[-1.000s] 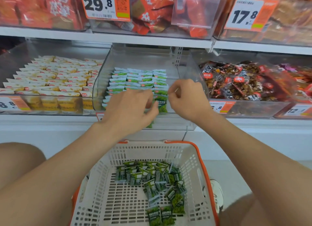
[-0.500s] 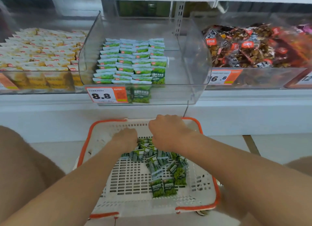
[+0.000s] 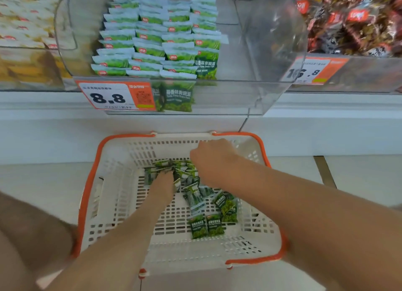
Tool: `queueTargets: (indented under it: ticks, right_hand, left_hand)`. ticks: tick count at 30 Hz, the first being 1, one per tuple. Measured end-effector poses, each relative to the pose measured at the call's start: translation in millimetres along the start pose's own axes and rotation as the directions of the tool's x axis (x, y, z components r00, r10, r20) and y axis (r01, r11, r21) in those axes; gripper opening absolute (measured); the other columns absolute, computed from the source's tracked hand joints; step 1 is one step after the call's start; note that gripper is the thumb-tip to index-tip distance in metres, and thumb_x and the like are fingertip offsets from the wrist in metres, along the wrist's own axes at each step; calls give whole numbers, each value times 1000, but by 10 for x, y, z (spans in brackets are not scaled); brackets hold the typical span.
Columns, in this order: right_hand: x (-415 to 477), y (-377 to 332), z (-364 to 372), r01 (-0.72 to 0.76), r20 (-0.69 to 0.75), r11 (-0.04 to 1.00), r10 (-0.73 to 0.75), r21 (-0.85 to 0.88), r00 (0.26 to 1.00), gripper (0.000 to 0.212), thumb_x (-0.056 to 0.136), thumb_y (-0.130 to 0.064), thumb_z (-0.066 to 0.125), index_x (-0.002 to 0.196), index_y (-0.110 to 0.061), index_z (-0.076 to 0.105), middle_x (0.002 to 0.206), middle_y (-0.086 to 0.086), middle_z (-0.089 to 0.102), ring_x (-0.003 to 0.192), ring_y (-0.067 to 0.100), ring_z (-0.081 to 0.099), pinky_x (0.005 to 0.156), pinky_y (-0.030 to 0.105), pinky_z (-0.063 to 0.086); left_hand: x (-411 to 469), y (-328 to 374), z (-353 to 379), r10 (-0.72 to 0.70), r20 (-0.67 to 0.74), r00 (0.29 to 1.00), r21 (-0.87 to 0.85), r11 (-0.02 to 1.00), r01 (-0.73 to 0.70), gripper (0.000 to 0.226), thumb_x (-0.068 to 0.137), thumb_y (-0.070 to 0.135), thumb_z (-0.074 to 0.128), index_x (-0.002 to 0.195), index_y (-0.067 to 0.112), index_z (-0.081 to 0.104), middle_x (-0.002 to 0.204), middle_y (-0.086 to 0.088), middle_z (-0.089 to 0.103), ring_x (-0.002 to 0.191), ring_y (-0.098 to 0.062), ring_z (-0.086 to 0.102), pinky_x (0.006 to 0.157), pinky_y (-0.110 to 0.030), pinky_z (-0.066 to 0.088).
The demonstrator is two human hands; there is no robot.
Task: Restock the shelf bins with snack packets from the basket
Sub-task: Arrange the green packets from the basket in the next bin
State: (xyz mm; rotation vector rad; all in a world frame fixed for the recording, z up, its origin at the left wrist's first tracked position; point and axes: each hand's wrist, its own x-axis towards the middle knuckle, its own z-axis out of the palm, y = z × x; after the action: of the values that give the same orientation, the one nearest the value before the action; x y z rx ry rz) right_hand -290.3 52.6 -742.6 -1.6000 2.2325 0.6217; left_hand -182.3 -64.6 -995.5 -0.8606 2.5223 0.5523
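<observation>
A white basket [image 3: 121, 203] with an orange rim stands on the floor below the shelf and holds several green snack packets [image 3: 206, 225]. My left hand [image 3: 163, 184] is deep in the far end of the pile, its fingers curled among the packets. My right hand [image 3: 211, 160] hovers knuckles-up over the same heap, fingers curled down onto packets, fingertips hidden. Above, the clear shelf bin [image 3: 267, 51] holds neat rows of the same green packets [image 3: 156, 40] on its left side; its right side is bare.
An orange price tag reading 8.8 [image 3: 115, 96] hangs on the bin's front. A bin of yellow packets [image 3: 24, 29] sits to the left, a bin of dark red-brown packets [image 3: 356, 23] to the right. My knees flank the basket on pale floor tiles.
Both hands left the shelf bin and dropped into the basket. They now dig further into the packet pile, and my view has tilted downward.
</observation>
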Motion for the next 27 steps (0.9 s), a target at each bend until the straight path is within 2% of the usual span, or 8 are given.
queueTargets:
  ticks: [6, 9, 11, 14, 18, 21, 24, 27]
  right_hand:
    - [-55, 105, -128, 13, 78, 1000, -15, 26, 997, 15, 99, -10, 53, 100, -20, 41, 81, 0, 36, 64, 15, 41, 52, 30, 34]
    - [-181, 176, -258, 35, 141, 997, -44, 63, 989, 18, 97, -5, 52, 105, -19, 43, 84, 0, 36, 66, 16, 41, 63, 34, 43]
    - [-265, 212, -333, 35, 134, 996, -46, 80, 990, 15, 94, -5, 53, 97, -14, 43, 90, 3, 41, 70, 18, 47, 65, 35, 45]
    - [-345, 285, -402, 48, 72, 984, -62, 173, 995, 24, 88, -2, 59, 77, -13, 40, 85, 4, 45, 69, 22, 51, 57, 32, 42]
    - [-460, 369, -450, 161, -29, 939, -159, 305, 987, 61, 76, -23, 85, 110, -24, 35, 102, -1, 42, 86, 21, 51, 62, 35, 45]
    - [-555, 378, -514, 225, -200, 910, -163, 348, 966, 62, 75, -38, 87, 111, -23, 39, 104, 1, 48, 89, 22, 51, 66, 38, 45]
    - [-708, 494, -694, 225, -331, 901, -98, 370, 938, 39, 80, -40, 83, 99, -22, 53, 96, -1, 60, 89, 21, 52, 71, 35, 44]
    - [-876, 683, -925, 201, -404, 872, -4, 446, 915, 24, 85, -36, 81, 96, -19, 68, 94, 1, 69, 89, 22, 63, 80, 33, 47]
  left_hand:
    - [-161, 57, -297, -84, 6, 996, -398, 914, 79, 10, 103, 21, 60, 96, 17, 55, 81, -3, 55, 69, -20, 55, 56, -32, 39]
    - [-303, 124, -616, -49, 24, 999, -581, 812, 54, 10, 103, 23, 59, 95, 27, 59, 86, -2, 66, 74, -23, 69, 71, -41, 60]
    - [-464, 233, -886, -36, 47, 998, -702, 710, 58, 17, 106, 20, 57, 96, 33, 61, 84, -5, 69, 71, -23, 70, 74, -42, 63]
    - [-748, 459, -1316, 26, 131, 991, -849, 519, 98, 14, 107, 14, 56, 108, 21, 69, 80, -14, 59, 58, -22, 54, 59, -38, 48]
    - [-1044, 653, -1741, 173, 242, 955, -941, 280, 188, 27, 104, 16, 62, 126, 1, 67, 107, -15, 54, 76, -20, 52, 64, -34, 48]
    - [-1263, 853, -2043, 266, 256, 929, -965, 126, 229, 21, 105, 14, 58, 116, 0, 70, 99, -11, 67, 81, -21, 54, 69, -30, 46]
    - [-1479, 1006, -2355, 252, 245, 936, -958, 211, 194, 22, 108, 17, 48, 109, 6, 67, 85, -11, 70, 61, -15, 53, 54, -23, 39]
    - [-1709, 1073, -2680, 262, 201, 944, -920, 380, 91, 30, 110, 26, 40, 116, 8, 63, 103, -20, 76, 65, -23, 63, 55, -27, 45]
